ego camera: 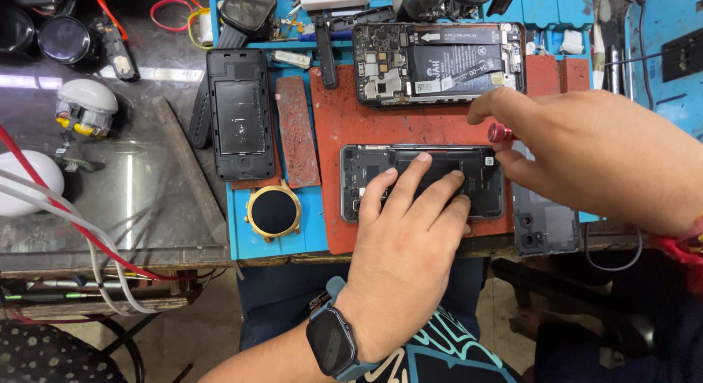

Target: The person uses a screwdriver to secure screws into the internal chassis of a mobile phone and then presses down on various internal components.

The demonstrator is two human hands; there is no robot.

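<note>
Head view: the left hand (pixel 410 244) lies spread flat on an open phone (pixel 422 182), while beside it the right hand (pixel 586 152) pinches a small red tool (pixel 501 132).

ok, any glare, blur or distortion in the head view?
Head view: a bright glare streak on the glass tabletop at left; the red mat, both opened phones and the left hand are sharp; the right hand is slightly soft and hides most of the red-capped tool; edges bow a little, wide-angle.
</note>
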